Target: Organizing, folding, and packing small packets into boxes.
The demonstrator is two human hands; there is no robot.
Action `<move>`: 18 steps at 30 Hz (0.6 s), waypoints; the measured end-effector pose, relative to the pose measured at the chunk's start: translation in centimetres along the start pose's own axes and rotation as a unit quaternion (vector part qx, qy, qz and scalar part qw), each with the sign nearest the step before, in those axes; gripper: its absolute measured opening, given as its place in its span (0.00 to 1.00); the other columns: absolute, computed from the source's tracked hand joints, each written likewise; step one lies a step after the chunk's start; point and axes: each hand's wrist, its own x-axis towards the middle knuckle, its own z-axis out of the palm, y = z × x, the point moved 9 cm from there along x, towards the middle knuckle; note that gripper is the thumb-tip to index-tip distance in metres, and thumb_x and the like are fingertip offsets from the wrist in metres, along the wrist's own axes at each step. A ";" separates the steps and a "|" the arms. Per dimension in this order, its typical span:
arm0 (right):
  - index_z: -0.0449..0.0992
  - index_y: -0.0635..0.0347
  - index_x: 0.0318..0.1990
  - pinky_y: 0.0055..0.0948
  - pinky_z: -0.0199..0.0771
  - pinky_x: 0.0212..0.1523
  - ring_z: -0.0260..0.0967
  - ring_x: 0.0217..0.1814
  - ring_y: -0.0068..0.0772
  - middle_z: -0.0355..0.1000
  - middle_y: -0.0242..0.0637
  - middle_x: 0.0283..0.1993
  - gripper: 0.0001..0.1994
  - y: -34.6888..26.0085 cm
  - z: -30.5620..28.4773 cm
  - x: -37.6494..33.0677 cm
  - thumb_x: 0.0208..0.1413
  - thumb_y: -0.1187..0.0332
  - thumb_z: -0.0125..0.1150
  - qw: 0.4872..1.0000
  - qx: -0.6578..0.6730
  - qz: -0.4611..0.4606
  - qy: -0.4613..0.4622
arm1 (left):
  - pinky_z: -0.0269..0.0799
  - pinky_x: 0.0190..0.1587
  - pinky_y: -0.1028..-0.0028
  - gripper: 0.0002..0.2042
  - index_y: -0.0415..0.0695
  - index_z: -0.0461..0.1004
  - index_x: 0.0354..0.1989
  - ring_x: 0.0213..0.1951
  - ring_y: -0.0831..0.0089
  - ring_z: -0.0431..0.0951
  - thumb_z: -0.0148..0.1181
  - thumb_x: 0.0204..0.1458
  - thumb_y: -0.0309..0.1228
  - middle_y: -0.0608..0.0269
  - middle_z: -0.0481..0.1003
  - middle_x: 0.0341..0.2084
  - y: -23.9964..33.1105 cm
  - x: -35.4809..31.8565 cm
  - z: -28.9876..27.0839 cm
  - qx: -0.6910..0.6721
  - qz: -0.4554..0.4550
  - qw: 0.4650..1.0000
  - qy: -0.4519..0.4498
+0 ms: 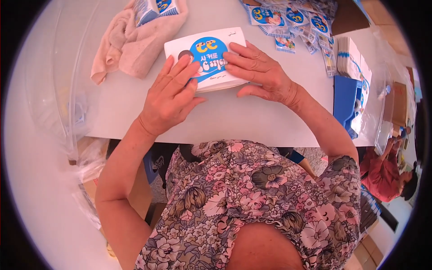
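Floral garment (252,202), pink and grey print, worn by the person; nearest the camera, filling the lower centre.

Clear plastic sheeting (63,90), far left, draped over the edge of the white table (252,121).

Pink cloth (135,40), crumpled, on the table at upper left; a small blue-and-white packet (148,9) lies on top of it.

Left hand (173,92), palm down, fingers extended and laid flat; fingertips press on the left part of the white packet (209,56). Not clenched, nothing gripped.

White packet, flat and rectangular, with a round blue label on its face; lies on the table at upper centre, directly under both hands, just beside the pink cloth.

Right hand (258,72), palm down, fingers spread flat across the right part of the same packet, thumb resting on the table by its lower edge. Also unclenched, pressing rather than gripping.

Pile of small blue-and-white sachets (292,20), loose, at the upper edge right of the packet.

Stack of white cards (353,60), on edge, near the table's right end.

Blue bin (346,105), just below the stack, at the table's right edge.

Another person in a red top (382,173), far right, below table level, well apart from the hands.
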 end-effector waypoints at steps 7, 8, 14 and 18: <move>0.76 0.56 0.55 0.60 0.48 0.73 0.59 0.73 0.46 0.69 0.36 0.66 0.22 -0.5 0.9 -0.2 0.55 0.58 0.66 0.994 -0.051 -0.077 0.051 | 0.68 0.59 0.42 0.15 0.37 0.72 0.37 0.55 0.41 0.75 0.73 0.47 0.26 0.42 0.76 0.51 -0.4 -1.0 1.3 0.017 0.014 1.000 0.009; 0.77 0.56 0.53 0.60 0.51 0.71 0.60 0.72 0.47 0.69 0.36 0.65 0.20 -0.2 0.5 -0.1 0.56 0.58 0.66 0.997 -0.009 -0.073 0.037 | 0.66 0.60 0.41 0.14 0.38 0.71 0.40 0.55 0.40 0.75 0.71 0.50 0.27 0.42 0.76 0.52 -0.1 -0.8 1.3 0.015 0.009 1.000 0.011; 0.77 0.56 0.33 0.41 0.73 0.48 0.69 0.62 0.39 0.76 0.30 0.48 0.09 -0.4 -1.0 0.4 0.55 0.60 0.66 0.991 0.070 -0.092 0.071 | 0.61 0.64 0.42 0.10 0.38 0.70 0.36 0.61 0.37 0.70 0.67 0.51 0.21 0.42 0.74 0.55 -0.5 -1.7 1.5 0.008 0.023 1.000 0.010; 0.75 0.55 0.31 0.40 0.73 0.45 0.71 0.57 0.35 0.75 0.26 0.44 0.10 0.7 1.2 0.7 0.55 0.61 0.66 0.998 0.017 -0.059 0.032 | 0.62 0.63 0.42 0.13 0.38 0.69 0.36 0.60 0.37 0.72 0.69 0.48 0.19 0.43 0.75 0.54 -0.9 -2.0 1.4 0.019 0.042 0.999 0.020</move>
